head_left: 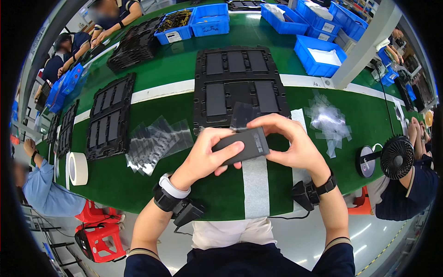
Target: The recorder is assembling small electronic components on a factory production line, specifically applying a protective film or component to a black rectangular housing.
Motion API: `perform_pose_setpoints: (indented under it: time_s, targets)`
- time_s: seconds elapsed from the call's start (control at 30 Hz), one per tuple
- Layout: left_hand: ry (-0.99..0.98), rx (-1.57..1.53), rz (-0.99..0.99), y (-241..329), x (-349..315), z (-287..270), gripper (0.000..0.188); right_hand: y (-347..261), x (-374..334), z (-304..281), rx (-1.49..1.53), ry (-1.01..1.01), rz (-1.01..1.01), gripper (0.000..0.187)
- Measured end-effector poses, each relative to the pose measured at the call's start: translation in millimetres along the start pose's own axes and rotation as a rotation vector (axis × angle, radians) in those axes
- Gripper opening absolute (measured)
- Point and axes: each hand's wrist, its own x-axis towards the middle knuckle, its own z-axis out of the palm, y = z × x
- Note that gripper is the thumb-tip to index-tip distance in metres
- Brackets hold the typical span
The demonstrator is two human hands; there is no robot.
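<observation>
From my remote seat I see the block (249, 139) over the green table (219, 196), at the meeting of both hands. It is matt black, flat and oblong, with softly rounded corners, tilted with its long axis from 8 to 2 o'clock; faint marks near its right end are too small to make out. The left hand (203, 151) pinches it, thumb across the top, fingers beneath. The right hand (297, 144) curves thumb and forefinger about the 3 o'clock end; I cannot tell whether they press it. From the block, a film (243, 113) shows at 12 o'clock, before the tray (239, 92); loose films (159, 143) lie at 9.
</observation>
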Motion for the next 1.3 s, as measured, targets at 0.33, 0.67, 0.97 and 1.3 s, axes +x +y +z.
perform_pose_setpoints:
  time_s: [0.33,0.67,0.97,1.3]
  targets:
    - [0.045,0.100,0.118,-10,6,6,0.029,8,-2,-3,-0.005,0.176,0.099,0.022]
    - [0.044,0.036,0.145,-10,3,5,0.028,8,-3,7,0.017,0.233,-0.077,0.037]
    - [0.093,-0.076,0.188,-15,4,15,0.032,12,-7,13,0.142,0.439,-0.061,0.020]
    - [0.024,0.241,0.097,-16,7,15,0.027,22,-3,-5,0.333,0.288,0.270,0.014]
